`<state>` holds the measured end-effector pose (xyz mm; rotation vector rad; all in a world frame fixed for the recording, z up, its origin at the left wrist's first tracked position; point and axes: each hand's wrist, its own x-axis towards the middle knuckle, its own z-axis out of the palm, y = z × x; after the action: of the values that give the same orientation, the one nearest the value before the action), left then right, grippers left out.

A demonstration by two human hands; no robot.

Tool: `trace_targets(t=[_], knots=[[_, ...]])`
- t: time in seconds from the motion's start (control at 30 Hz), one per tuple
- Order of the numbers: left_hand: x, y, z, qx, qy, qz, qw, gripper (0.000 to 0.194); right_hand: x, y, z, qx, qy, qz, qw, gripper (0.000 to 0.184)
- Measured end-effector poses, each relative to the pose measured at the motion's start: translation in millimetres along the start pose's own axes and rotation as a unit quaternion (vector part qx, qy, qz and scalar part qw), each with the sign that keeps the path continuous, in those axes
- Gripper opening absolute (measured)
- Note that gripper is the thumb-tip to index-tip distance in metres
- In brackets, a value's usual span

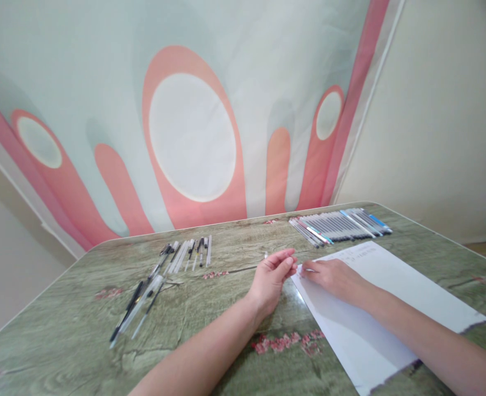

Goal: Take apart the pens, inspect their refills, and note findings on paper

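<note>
head | from person's head | faces forward, down | table [222,294] near, printed backdrop [193,135] beyond

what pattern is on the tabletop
The tabletop shows greenish wood grain with pink blossoms; best seen in the head view.

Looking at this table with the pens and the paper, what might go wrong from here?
The right hand reaches over the paper, so that arm might drag or crease it. If the paper slides away from the person, it could disturb the row of pens just beyond. The loose pen parts on the left could roll if bumped.
</note>
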<state>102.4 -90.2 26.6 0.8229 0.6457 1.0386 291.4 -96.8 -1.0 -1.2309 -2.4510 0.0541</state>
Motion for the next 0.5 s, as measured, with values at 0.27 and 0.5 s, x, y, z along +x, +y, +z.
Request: trace_targets(t=[0.27, 0.5], knots=[[-2.0, 0.6, -0.1, 0.047, -0.005, 0.015, 0.999, 0.037, 2.4, -3.9, -3.1, 0.003, 0.016, 0.047, 0.999, 0.016], [-3.9, -2.6, 3.0, 0.121, -0.015, 0.031, 0.992, 0.027, 11.0, -26.3, -27.8, 0.3, 0.152, 0.24, 0.911, 0.03]])
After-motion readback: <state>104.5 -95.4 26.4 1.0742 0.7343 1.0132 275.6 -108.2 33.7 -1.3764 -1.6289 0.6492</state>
